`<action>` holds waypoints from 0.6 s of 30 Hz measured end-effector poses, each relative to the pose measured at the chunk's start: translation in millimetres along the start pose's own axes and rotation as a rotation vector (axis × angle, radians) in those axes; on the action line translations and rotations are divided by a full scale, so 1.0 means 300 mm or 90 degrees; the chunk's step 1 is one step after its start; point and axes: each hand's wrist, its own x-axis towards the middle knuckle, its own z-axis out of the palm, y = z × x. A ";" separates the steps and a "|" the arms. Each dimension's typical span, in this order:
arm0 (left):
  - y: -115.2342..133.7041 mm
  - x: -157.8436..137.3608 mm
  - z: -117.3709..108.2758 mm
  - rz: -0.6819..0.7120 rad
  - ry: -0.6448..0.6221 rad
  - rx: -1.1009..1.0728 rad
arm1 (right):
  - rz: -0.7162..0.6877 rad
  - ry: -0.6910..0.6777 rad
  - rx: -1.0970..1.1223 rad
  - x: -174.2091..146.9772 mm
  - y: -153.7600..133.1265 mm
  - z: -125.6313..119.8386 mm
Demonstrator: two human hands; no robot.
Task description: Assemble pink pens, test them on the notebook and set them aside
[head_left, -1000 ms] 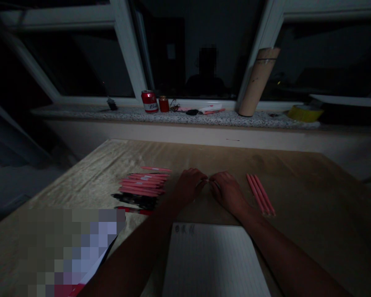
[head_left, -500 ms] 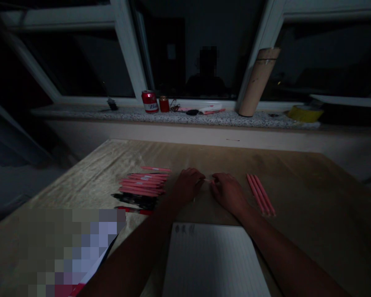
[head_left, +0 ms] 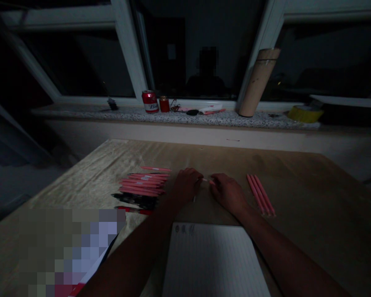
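My left hand (head_left: 188, 184) rests on the table with its fingers pinched around the end of a thin pale rod (head_left: 205, 180) that looks like a pen refill. Facing it, my right hand (head_left: 229, 190) is closed on a pink pen piece (head_left: 212, 182), mostly hidden by the fingers. The rod bridges the small gap between both hands; whether it enters the pink piece I cannot tell. Under my left hand a small thin light piece (head_left: 194, 199) shows. Several pink pens (head_left: 144, 183) lie piled to the left, and three pink pens (head_left: 261, 194) lie side by side to the right.
Black pens (head_left: 136, 200) and a red pen (head_left: 132, 210) lie left, near my forearm. A lined notebook (head_left: 214, 260) lies between my arms. On the windowsill stand a red can (head_left: 150, 102), a red jar (head_left: 164, 104), a tall cylinder (head_left: 259, 82) and yellow tape (head_left: 305, 114).
The hands have shifted only slightly, and a bit more of the pale rod and the pink piece shows between them. Everything else lies as before.
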 end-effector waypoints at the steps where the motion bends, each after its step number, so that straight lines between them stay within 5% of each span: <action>1: 0.000 0.000 0.000 0.003 -0.002 0.001 | -0.003 -0.001 0.001 0.000 0.000 0.000; 18: 0.003 0.004 0.007 0.026 -0.019 -0.019 | -0.065 -0.012 0.035 0.000 -0.002 -0.001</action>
